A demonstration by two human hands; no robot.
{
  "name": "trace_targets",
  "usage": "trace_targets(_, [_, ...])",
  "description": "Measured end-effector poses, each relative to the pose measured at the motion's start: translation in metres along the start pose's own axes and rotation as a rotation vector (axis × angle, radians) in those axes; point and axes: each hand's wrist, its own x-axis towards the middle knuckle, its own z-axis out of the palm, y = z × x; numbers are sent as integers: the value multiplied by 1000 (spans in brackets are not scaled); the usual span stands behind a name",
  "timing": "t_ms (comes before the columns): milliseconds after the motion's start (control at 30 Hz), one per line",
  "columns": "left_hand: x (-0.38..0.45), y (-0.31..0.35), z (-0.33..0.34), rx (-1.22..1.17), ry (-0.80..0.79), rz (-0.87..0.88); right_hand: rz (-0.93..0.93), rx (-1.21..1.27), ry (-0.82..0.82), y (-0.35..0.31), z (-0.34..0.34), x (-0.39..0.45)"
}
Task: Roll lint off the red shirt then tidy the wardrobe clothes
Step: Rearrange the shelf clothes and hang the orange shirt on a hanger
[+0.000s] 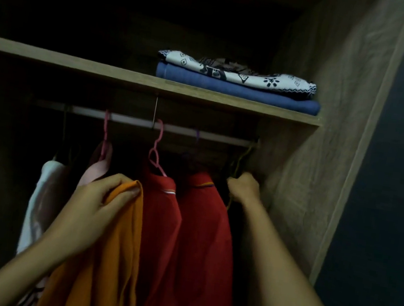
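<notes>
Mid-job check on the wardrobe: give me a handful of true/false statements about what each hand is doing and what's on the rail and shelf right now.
1. The left hand grips an orange garment. True.
2. The right hand rests on the shelf. False: it is below the shelf, at a dark hanger at the rail's right end, fingers curled on it.
3. Two red shirts hang side by side on the rail. True.
4. The folded blue cloth lies on top of the patterned white one. False: the blue one is underneath.
5. A lint roller is in one hand. False: none is visible.
</notes>
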Motion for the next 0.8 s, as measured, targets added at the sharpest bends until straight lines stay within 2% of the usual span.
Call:
trace_targets(200, [4, -2, 0, -5, -7, -25, -20, 272, -81, -6, 20, 42])
trace_targets(300, [7, -4, 2, 31, -21, -25, 28, 459, -163, -15, 14, 43])
trace_targets(433, [13, -5, 6, 70, -33, -38, -39, 413, -233, -25, 9, 48])
trace_targets(633, [16, -1, 6, 75, -26, -34, -237, 429, -86, -46, 0, 37])
trace_targets(800, [17, -1, 5, 117, -5, -29, -456, 97, 145, -50, -14, 4])
